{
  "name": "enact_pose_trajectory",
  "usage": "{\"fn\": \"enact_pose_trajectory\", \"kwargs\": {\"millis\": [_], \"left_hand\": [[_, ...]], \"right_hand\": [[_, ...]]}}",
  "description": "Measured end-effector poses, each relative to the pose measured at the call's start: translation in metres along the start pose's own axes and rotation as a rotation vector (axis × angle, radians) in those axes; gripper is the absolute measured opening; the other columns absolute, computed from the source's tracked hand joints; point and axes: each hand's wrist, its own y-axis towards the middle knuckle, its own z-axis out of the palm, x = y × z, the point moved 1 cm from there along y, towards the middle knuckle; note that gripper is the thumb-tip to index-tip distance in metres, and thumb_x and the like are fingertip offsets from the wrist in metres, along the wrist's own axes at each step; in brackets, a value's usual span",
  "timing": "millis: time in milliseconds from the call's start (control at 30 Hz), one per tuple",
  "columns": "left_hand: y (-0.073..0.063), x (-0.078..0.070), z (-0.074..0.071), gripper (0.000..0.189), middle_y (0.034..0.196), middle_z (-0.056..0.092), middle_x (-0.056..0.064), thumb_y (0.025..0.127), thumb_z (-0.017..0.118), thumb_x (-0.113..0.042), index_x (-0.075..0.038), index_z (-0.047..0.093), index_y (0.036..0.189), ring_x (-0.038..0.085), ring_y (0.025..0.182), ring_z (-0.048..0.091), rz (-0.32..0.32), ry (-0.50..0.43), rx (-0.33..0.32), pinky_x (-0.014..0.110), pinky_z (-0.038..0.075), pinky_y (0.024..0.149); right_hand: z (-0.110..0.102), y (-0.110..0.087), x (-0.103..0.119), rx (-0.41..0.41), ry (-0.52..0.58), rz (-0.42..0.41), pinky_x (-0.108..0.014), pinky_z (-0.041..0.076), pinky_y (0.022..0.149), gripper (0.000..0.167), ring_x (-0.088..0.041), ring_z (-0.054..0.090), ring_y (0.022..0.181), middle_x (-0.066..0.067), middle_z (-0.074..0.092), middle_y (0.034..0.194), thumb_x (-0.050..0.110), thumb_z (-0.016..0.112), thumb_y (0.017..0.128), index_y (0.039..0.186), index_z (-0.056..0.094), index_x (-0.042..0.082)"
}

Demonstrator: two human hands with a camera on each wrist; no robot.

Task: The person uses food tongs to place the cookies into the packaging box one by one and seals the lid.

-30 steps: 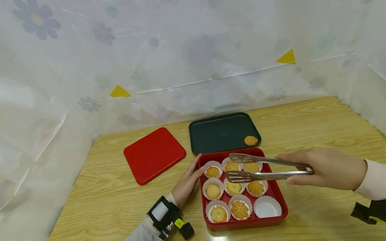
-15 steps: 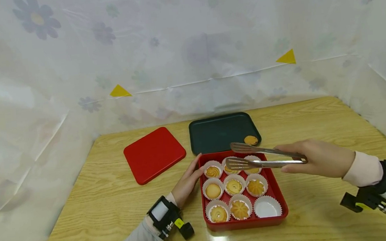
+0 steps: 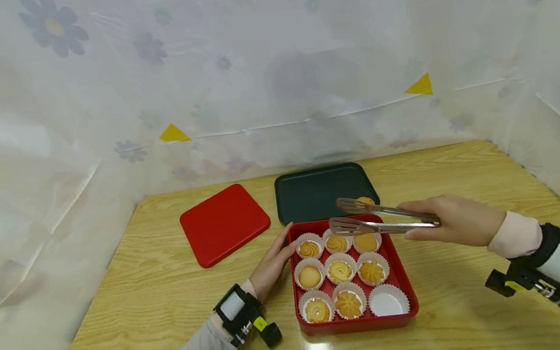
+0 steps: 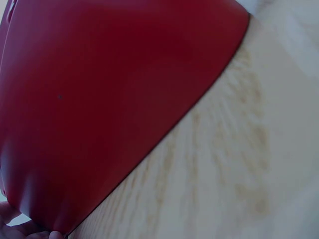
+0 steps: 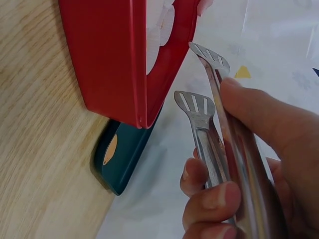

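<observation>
My right hand grips metal tongs, its thumb and fingers wrapped round the two arms. The slotted tips stand apart with nothing between them, over the far edge of the red box. At the box's left side, my left hand rests against the wall with fingers extended near the far corner. Paper cups in the box hold cookies such as a swirled one and a star-shaped one; the near-right paper cup is bare. In the left wrist view, the box wall fills much of the picture.
Behind the box lies a dark green tray with one cookie in its near right corner, partly hidden by the tongs in the head view. A red lid lies flat at the left. Patterned sheeting surrounds the wooden table.
My right hand has moved the tongs away from me, from above the cookies to the box's far edge by the tray. The left hand and the box have stayed put.
</observation>
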Motion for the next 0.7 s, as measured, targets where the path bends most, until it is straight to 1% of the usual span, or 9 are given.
{"fn": "enact_pose_trajectory", "kwargs": {"millis": [100,233,367,567,700], "left_hand": [[0.0,0.0,0.0,0.06,0.161,0.02,0.008,0.103,0.042,-0.031,-0.019,0.018,0.156,0.03,0.148,0.012,0.001,-0.003,-0.002,0.058,0.01,0.118],[-0.001,0.0,0.0,0.06,0.161,0.02,0.008,0.103,0.042,-0.031,-0.019,0.018,0.156,0.03,0.148,0.012,-0.002,-0.004,-0.004,0.058,0.01,0.118],[0.0,0.0,0.0,0.06,0.161,0.02,0.008,0.103,0.042,-0.031,-0.019,0.018,0.156,0.03,0.148,0.012,-0.009,-0.002,-0.006,0.058,0.01,0.118],[0.0,0.0,0.0,0.059,0.161,0.021,0.008,0.103,0.041,-0.029,-0.018,0.017,0.156,0.03,0.148,0.012,-0.004,0.0,-0.003,0.058,0.011,0.118],[0.0,0.0,0.0,0.059,0.16,0.021,0.008,0.103,0.041,-0.028,-0.019,0.018,0.156,0.03,0.148,0.012,-0.006,0.001,-0.001,0.058,0.011,0.117]], "right_hand": [[-0.001,0.002,-0.002,-0.005,-0.018,0.025,-0.02,0.039,0.056,0.061,0.0,0.048,0.066,0.008,0.062,0.085,0.038,0.071,0.086,0.128,0.058,-0.004],[-0.002,0.004,-0.006,-0.006,-0.039,0.023,-0.021,0.04,0.057,0.061,-0.003,0.049,0.068,0.007,0.064,0.088,0.037,0.071,0.086,0.128,0.058,-0.005],[-0.002,0.007,-0.01,-0.008,-0.032,0.032,-0.021,0.043,0.059,0.06,-0.003,0.05,0.069,0.006,0.065,0.089,0.036,0.071,0.086,0.127,0.058,-0.005],[-0.003,0.011,-0.015,0.002,-0.032,0.07,-0.023,0.042,0.059,0.06,-0.007,0.052,0.069,0.005,0.066,0.089,0.038,0.071,0.086,0.127,0.059,-0.005],[-0.003,0.013,-0.02,-0.008,-0.041,0.085,-0.023,0.042,0.059,0.061,-0.008,0.052,0.07,0.003,0.066,0.09,0.038,0.071,0.086,0.128,0.058,-0.005]]}}
